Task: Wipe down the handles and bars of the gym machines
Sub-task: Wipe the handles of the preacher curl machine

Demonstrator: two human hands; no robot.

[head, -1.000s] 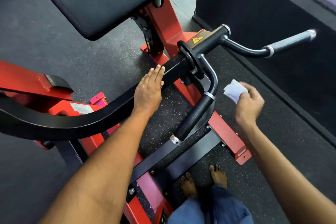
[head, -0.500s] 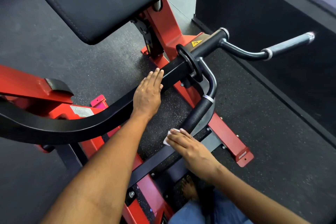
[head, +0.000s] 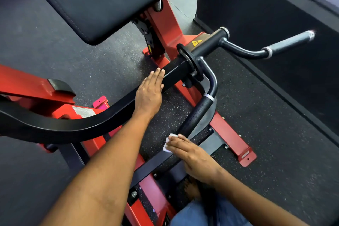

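Since the earlier frame, right hand (head: 190, 154) has carried the wipe (head: 168, 144) onto the near handle (head: 197, 115), fingers flat; left hand (head: 149, 95) lies flat-fingered on the lever arm (head: 110, 113). Risk: flat pressure misses the grip's underside.

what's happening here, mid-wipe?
Yes. A person is cleaning a red and black gym machine. The right hand presses a white wipe against the lower end of the near handle, fingers straight. The left hand rests flat on the black lever arm. The far handle is untouched.

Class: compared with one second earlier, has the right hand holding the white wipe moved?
Yes. The right hand carried the white wipe from right of the near grip down to the grip's lower end.
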